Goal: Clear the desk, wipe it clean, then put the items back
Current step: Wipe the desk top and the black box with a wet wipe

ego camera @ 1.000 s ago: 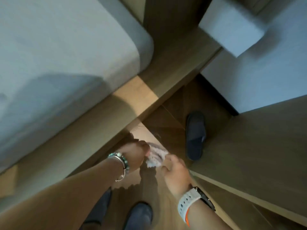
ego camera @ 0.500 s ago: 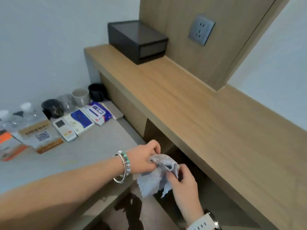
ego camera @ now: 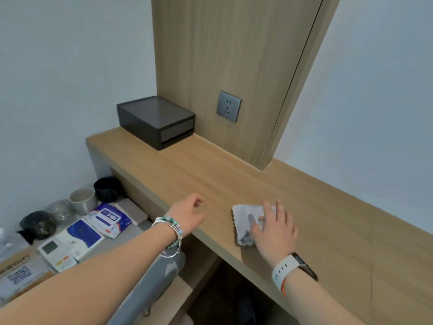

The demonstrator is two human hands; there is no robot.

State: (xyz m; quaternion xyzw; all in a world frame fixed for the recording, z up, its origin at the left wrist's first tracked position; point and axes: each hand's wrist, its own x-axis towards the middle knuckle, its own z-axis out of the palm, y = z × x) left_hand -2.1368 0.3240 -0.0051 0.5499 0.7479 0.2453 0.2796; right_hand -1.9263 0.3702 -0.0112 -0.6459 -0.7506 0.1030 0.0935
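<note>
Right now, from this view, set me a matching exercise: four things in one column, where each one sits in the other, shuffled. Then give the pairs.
Things
1. grey cloth
2. black box
3. socket
4. pale mug

Places
A. set in the upright wood panel
B. on the lower grey surface
C. under the right hand, near the desk's front edge
D. at the far left end of the desk, beside the panel

Pairs: 1-C, 2-D, 3-A, 4-B
</note>
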